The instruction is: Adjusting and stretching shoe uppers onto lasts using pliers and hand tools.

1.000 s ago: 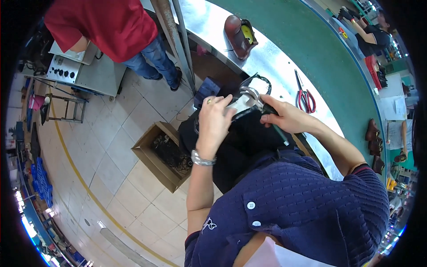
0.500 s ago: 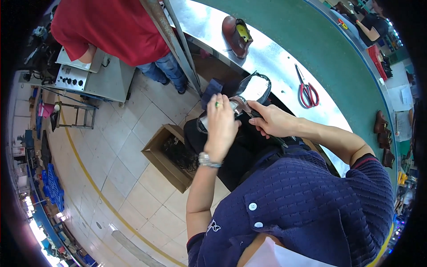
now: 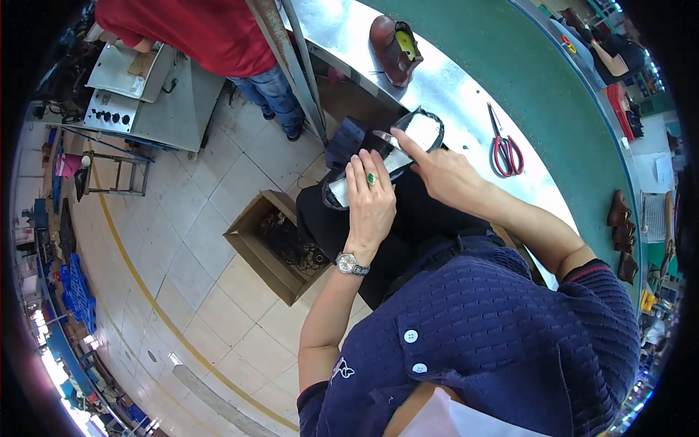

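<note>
I hold a shoe piece [image 3: 424, 132], white inside with a black rim, over my dark apron at the edge of the metal bench [image 3: 451, 87]. My left hand [image 3: 371, 200], wearing a green ring and a wristwatch, lies on top of its near end with fingers folded over it. My right hand [image 3: 444, 175] grips it from the right, the index finger stretched along the white surface toward the far end. The middle of the piece is hidden under my hands.
Red-handled scissors [image 3: 506, 151] lie on the bench right of my hands, and a brown shoe [image 3: 393, 40] sits further back. A green belt [image 3: 561, 80] runs behind. A cardboard box [image 3: 251, 240] stands on the tiled floor. A person in red [image 3: 196, 29] stands by a grey machine [image 3: 145, 80].
The shoe piece has been turned and stretched out longer toward the bench. My left hand now lies flat over it and my right index finger has extended along it.
</note>
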Demonstrator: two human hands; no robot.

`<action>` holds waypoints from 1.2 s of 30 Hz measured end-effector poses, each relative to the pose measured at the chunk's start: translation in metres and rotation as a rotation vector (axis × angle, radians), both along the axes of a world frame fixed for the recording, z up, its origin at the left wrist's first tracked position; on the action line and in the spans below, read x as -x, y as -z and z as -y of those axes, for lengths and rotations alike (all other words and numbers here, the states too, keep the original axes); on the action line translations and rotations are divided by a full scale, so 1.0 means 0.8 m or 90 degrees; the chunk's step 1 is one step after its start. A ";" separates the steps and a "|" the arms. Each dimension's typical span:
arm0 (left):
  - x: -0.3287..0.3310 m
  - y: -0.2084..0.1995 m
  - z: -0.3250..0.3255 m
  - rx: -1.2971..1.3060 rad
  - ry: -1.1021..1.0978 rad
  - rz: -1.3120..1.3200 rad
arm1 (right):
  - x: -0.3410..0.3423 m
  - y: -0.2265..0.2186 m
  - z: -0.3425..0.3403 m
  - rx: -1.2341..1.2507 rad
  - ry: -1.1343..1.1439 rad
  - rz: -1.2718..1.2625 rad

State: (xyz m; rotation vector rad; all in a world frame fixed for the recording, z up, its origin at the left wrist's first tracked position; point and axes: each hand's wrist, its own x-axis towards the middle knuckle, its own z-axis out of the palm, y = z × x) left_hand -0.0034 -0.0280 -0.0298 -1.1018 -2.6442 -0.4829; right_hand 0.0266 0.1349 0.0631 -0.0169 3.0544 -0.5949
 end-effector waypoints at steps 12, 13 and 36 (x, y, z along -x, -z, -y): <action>-0.003 0.008 0.003 0.036 -0.004 -0.089 | 0.008 -0.005 0.008 -0.052 -0.045 0.078; -0.006 0.008 0.006 0.038 -0.004 -0.085 | 0.009 -0.017 0.012 -0.057 -0.063 0.075; 0.001 -0.019 0.045 0.006 -0.079 0.019 | 0.017 0.003 0.035 -0.011 -0.099 0.083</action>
